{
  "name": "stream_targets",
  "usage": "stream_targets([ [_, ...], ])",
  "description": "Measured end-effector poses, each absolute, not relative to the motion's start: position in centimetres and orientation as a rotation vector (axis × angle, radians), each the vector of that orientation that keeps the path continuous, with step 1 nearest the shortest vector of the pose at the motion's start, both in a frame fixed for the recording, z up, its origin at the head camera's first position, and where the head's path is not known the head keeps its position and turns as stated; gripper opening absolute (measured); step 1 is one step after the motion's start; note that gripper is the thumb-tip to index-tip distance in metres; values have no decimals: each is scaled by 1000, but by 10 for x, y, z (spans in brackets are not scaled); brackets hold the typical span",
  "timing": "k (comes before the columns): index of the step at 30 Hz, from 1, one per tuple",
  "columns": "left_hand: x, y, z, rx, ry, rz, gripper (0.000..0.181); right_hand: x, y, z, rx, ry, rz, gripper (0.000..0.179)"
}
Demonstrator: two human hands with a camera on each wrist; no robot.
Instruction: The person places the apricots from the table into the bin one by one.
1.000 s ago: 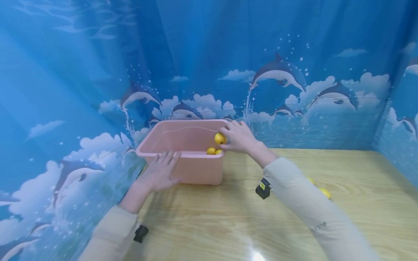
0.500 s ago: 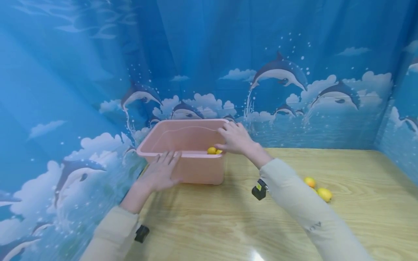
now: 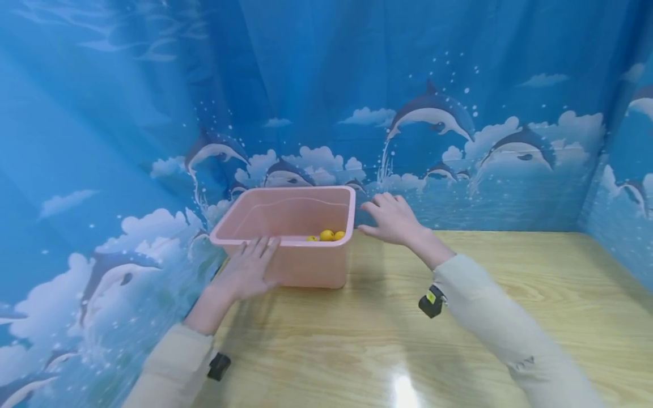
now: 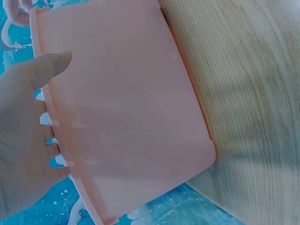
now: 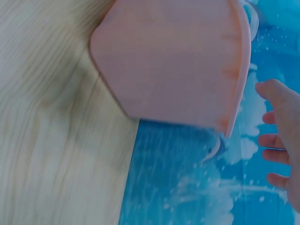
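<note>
A pink plastic bin (image 3: 306, 266) stands on the table near the back curtain. Several small yellow, lemon-like fruits (image 3: 327, 235) lie inside it at the right end, partly hidden by the front wall. My left hand (image 3: 245, 271) holds the bin's front rim. In the left wrist view its thumb (image 4: 56, 64) lies on the outer wall and the fingers reach over the edge, their tips hidden. Just right of the bin, my right hand (image 3: 394, 220) hovers apart from it with loosely bent fingers and nothing in them; the right wrist view shows a gap between fingertips and rim.
A pale wood-grain table (image 3: 326, 340) spreads in front and to the right. Blue curtains (image 3: 316, 102) printed with dolphins rise behind and along both sides. My right sleeve (image 3: 502, 323) covers part of the table at the right.
My right hand let a yellow fruit go into the bin and moved right, away from the rim. Fruits seen on the table half a second ago are now behind the sleeve. The left hand stayed put.
</note>
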State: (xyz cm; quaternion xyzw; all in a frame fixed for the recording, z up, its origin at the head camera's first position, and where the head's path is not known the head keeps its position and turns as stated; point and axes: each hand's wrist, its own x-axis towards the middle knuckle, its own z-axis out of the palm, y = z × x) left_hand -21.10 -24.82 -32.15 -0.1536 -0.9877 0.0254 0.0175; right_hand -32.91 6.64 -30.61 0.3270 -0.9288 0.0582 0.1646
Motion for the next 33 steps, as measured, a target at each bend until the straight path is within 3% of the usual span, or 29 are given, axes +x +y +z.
stream_targets([
  [15, -210, -246, -321, -426, -3098, 57, 87, -323, 151, -339, 869, -2560, 85, 35],
  [33, -211, -247, -322, -455, -3074, 72, 86, -308, 234, -380, 768, -2647, 132, 37],
])
